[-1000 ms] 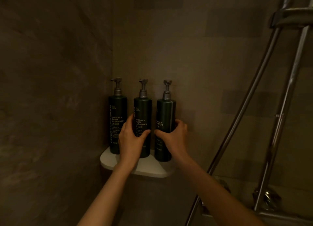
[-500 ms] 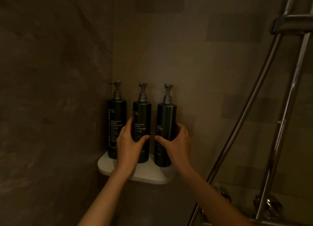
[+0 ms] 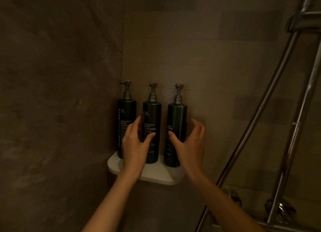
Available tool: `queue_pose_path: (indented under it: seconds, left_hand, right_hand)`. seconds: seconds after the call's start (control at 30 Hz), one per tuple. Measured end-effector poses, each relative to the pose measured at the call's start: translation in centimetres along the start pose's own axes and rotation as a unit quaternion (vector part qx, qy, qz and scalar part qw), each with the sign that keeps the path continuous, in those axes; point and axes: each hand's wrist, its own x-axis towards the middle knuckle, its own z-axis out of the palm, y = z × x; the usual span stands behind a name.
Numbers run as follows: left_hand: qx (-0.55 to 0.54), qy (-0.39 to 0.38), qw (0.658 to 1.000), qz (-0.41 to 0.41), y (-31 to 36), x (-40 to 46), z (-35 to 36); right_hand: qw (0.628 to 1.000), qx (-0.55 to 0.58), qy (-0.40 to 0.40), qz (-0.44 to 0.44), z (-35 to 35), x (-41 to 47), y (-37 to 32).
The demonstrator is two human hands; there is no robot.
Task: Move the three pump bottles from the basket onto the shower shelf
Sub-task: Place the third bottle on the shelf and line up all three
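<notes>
Three dark green pump bottles with grey pumps stand upright in a row on the white corner shower shelf (image 3: 156, 177): the left bottle (image 3: 126, 117), the middle bottle (image 3: 152, 117) and the right bottle (image 3: 177, 117). My left hand (image 3: 136, 144) is open in front of the middle bottle, fingers spread around it without gripping. My right hand (image 3: 190, 143) is open beside the right bottle, thumb in front and fingers off its right side. The basket is out of view.
Brown tiled walls meet in the corner behind the shelf. A metal shower rail (image 3: 298, 110) and a slanting hose (image 3: 257, 110) run down the right side to chrome tap fittings (image 3: 279, 209) at lower right.
Both hands have let go of the middle and right bottles and opened, drawing slightly back. The bottles stay upright on the shelf.
</notes>
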Motion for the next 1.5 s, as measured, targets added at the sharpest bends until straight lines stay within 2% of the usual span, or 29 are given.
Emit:
queue_pose_path:
  seconds: [0.13,0.3,0.5,0.77,1.5]
  left_hand:
    - [0.043,0.057,0.996,0.056,0.4,0.5,-1.5]
    - [0.103,0.055,0.991,0.066,0.2,1.4,-2.9]
    - [0.082,0.022,0.996,0.014,-2.5,1.6,-2.8]
    - [0.033,0.010,0.999,-0.040,-4.1,1.9,-2.6]
    - [0.036,0.024,0.999,-0.018,-4.8,2.4,-2.6]
  right_hand:
    - [0.993,-0.022,0.018,-0.111,0.0,-1.1,-2.8]
    - [0.987,-0.018,-0.049,-0.151,1.9,-2.1,-5.5]
    - [0.990,-0.017,-0.109,-0.083,5.6,-3.6,-5.1]
    - [0.997,-0.031,-0.077,0.005,8.0,-4.1,-5.3]
    - [0.997,-0.042,-0.068,0.014,8.6,-3.8,-4.9]
